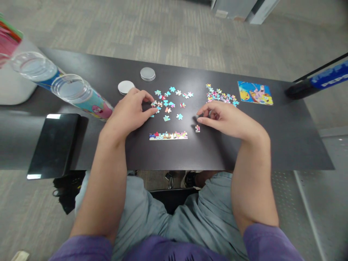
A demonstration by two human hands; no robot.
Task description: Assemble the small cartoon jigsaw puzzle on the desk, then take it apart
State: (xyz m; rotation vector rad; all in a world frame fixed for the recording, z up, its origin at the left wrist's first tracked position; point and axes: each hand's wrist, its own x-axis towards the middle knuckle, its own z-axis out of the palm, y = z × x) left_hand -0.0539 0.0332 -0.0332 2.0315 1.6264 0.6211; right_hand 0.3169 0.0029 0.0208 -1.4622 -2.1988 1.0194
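Observation:
Loose puzzle pieces (179,116) lie scattered on the dark table. At their left edge is my left hand (132,110), thumb and forefinger apart, fingertips beside some pieces. My right hand (221,117) hovers above the table with curled fingers and a gap between thumb and forefinger; nothing shows between them. Just below its fingertips sits a single piece (197,128). A joined strip of pieces (168,136) lies near the front edge. Behind my right hand is a denser pile of pieces (221,96), partly covered by it, with a cartoon picture card (255,92) to the right.
Two clear cylinders with cartoon prints (81,96) stand at the left, near a black tablet (54,143). White round discs (125,87) and a grey stack of discs (148,74) lie toward the back. A dark bottle with a blue label (328,76) is at the far right.

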